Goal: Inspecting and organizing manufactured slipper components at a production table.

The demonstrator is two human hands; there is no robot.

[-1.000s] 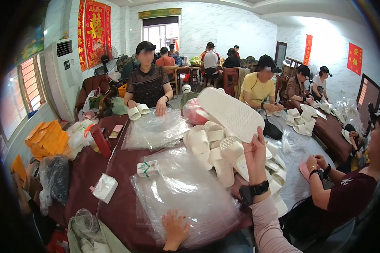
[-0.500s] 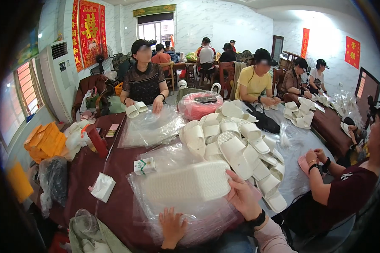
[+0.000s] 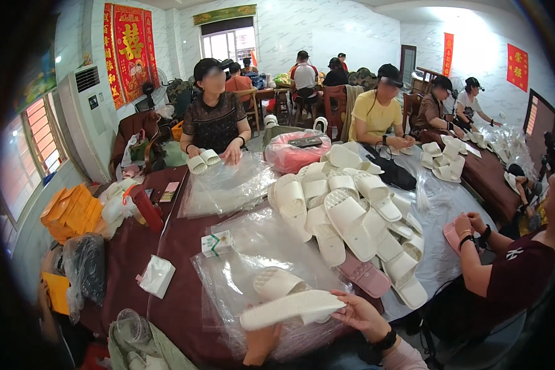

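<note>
1. Pinched between thumb and fingers, one end of a white slipper (image 3: 283, 310) is in the right hand (image 3: 364, 316), which is closed on it at the slipper's right end.
2. That slipper is tilted, its textured sole turned upward and its strap underneath, above a spread of clear plastic bags (image 3: 246, 259) near the front edge of the table (image 3: 129, 271).
3. Below the slipper's left half is the left hand (image 3: 263, 345); its fingers are hidden behind the sole, so I cannot tell how far open they are or whether they grip anything.
4. Just behind the held slipper shows a second white slipper (image 3: 279, 283), strap up; whether the two touch is unclear.
5. Beyond the right hand lies a heap of white slippers (image 3: 351, 213), with a pink slipper (image 3: 365, 276) at its near side.
6. On the far left part of the bags sits a small white box (image 3: 217, 244) with green marks; farther left is a white tissue packet (image 3: 156, 276).
7. Across the table, a co-worker in a dark top (image 3: 213, 120) has hands beside a pair of white slippers (image 3: 203, 161). At the right, a co-worker in a dark red shirt (image 3: 518, 265) handles another pink slipper (image 3: 455, 233).
</note>
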